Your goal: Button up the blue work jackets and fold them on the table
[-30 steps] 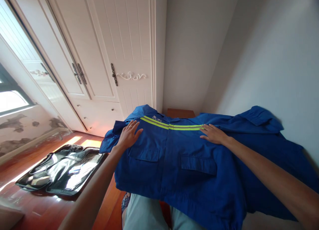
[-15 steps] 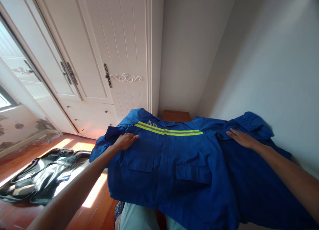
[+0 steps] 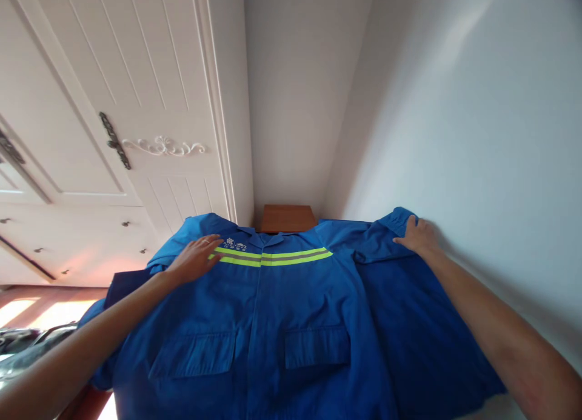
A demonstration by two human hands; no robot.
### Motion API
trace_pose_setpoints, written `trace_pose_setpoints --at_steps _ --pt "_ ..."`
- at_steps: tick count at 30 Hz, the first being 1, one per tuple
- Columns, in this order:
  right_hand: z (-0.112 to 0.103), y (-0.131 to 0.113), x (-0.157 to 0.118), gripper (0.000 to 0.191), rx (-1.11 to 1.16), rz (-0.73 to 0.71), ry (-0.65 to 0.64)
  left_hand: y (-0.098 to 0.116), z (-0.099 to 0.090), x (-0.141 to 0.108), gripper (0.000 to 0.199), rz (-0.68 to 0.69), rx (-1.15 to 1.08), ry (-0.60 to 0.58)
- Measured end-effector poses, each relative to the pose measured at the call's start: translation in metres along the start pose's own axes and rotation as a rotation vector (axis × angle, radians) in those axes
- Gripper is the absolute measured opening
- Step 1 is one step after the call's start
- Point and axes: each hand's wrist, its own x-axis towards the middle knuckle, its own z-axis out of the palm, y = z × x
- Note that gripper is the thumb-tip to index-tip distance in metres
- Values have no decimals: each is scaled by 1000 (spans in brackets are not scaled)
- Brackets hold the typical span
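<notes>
A blue work jacket lies spread with its front up and its collar away from me. A yellow-green and grey reflective band crosses its chest, with a white logo above one side and two flap pockets below. My left hand rests on the chest beside the logo and the band's end, fingers stretched out. Over at the right, my right hand touches the end of the jacket's sleeve, thumb apart from the fingers. Some of its fingertips are hidden. More dark blue cloth lies under that sleeve.
A white wardrobe with dark metal handles stands at the left and back. A brown wooden piece shows beyond the collar. The pale wall runs close along the right. Part of an open bag lies on the floor at lower left.
My view has turned right and come closer to the jacket. My right hand has moved out to the sleeve's end, and my left hand has shifted up beside the logo.
</notes>
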Motion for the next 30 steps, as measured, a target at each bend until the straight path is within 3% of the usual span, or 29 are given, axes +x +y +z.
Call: trace_pose_setpoints --at_steps 4,7,11,15,19,23,25,27,30 --pt "4 8 5 56 -242 -198 42 81 40 36 65 220 -142 -140" --pt "9 17 2 46 -353 -350 138 119 74 55 70 307 -174 -182" --pt "6 22 -3 39 -400 -425 171 134 112 66 74 214 -172 -226" --pt "-13 16 -2 30 -248 -387 154 133 128 65 73 188 -184 -185" --pt "-55 3 6 33 108 -99 295 134 127 62 73 181 -203 -172" --pt "-127 -23 -4 57 318 5 443 136 123 62 73 175 -220 -186" --pt "-167 -46 -26 51 686 -91 550 137 121 64 72 168 -231 -196" --pt "-201 -77 -58 38 941 -289 582 139 117 65 71 161 -246 -225" --pt "-227 -130 -112 24 985 -715 565 143 107 63 63 149 -315 -242"
